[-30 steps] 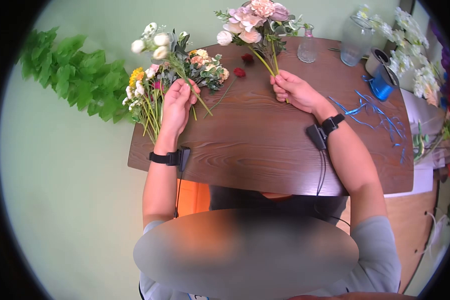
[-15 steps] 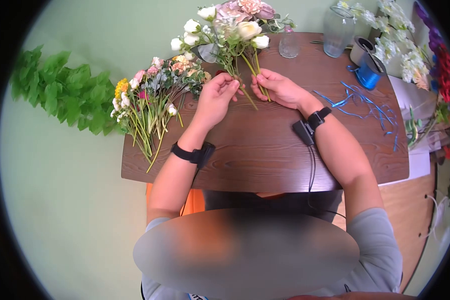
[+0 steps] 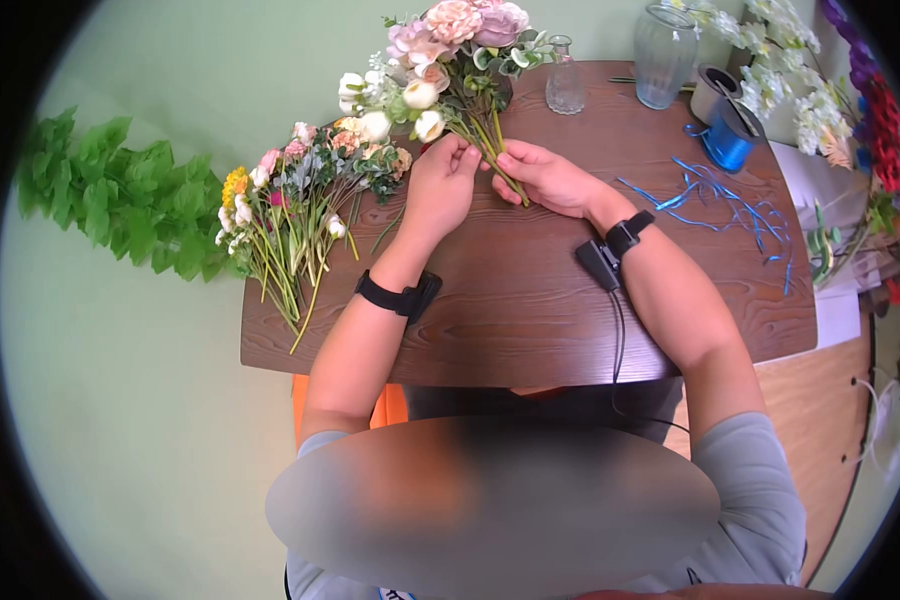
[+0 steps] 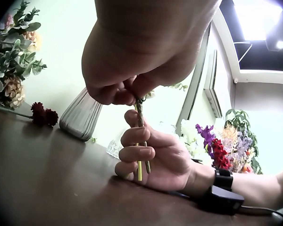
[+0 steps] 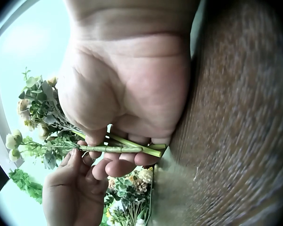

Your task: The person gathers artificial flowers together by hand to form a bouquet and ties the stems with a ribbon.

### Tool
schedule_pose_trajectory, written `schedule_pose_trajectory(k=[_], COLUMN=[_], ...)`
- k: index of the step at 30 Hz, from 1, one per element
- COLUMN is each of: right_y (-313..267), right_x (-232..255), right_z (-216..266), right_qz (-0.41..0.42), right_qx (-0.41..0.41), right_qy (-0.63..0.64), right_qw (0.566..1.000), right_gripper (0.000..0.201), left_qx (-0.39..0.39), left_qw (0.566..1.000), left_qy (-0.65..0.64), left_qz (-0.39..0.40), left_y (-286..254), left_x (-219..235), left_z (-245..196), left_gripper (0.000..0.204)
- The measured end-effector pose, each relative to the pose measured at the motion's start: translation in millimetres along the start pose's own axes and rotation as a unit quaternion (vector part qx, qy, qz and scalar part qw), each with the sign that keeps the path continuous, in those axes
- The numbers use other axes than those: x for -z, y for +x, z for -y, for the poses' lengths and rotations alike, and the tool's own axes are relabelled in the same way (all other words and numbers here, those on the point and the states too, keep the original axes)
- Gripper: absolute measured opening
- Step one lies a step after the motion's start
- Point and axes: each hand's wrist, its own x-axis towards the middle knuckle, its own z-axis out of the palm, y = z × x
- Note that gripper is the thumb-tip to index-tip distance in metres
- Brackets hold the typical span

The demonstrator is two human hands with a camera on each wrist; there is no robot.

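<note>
My right hand [image 3: 555, 182] grips the lower stems of a bouquet of pink and mauve flowers [image 3: 453, 22] above the far middle of the table. Beside it, my left hand [image 3: 440, 187] pinches a stem with white flowers [image 3: 422, 95], whose blooms overlap the bouquet's near left side. In the right wrist view that stem [image 5: 108, 149] runs from the left fingertips across the right fingers, alongside the bouquet's green stems [image 5: 153, 152]. Seen from the left wrist, the cut ends hang below the left fingertips in front of the curled right fingers [image 4: 137, 153].
A pile of mixed flowers [image 3: 295, 215] lies on the table's left. Toward the back right stand a small glass bottle [image 3: 565, 85], a clear glass vase [image 3: 665, 60] and a blue ribbon spool [image 3: 730, 140], with loose blue ribbon [image 3: 715, 205] nearer. Green leaves [image 3: 120, 195] hang at left.
My left hand has carried the white-flowered stem rightward from above the flower pile to the bouquet. My right hand still grips the bouquet, now slightly further left in the head view.
</note>
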Motion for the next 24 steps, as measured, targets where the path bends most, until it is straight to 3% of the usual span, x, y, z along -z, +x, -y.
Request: schedule_pose_trajectory(k=[15, 18, 20, 24], right_y=[-1.5, -0.9, -0.3, -4.0], right_x=[-4.2, -5.1, -7.3, -15.1], right_z=[3.2, 3.3, 4.1, 11.8], right_qz=[0.021, 0.014, 0.012, -0.003], right_qx=[-0.006, -0.006, -0.004, -0.011], right_qy=[0.017, 0.022, 0.027, 0.036], right_qw=[1.0, 1.0, 1.0, 0.999], right_gripper=[0.025, 0.024, 0.024, 0.022], left_qx=[-0.054, -0.127, -0.065, -0.033], left_qw=[0.986, 0.979, 0.995, 0.994], left_qy=[0.16, 0.158, 0.063, 0.082], left_qz=[0.013, -0.011, 0.043, 0.068], left_y=[-4.2, -1.4, -3.1, -1.5], left_x=[4.4, 2.8, 2.7, 5.2], left_z=[-18.1, -11.0, -12.1, -14.0], left_gripper=[0.02, 0.02, 0.024, 0.032])
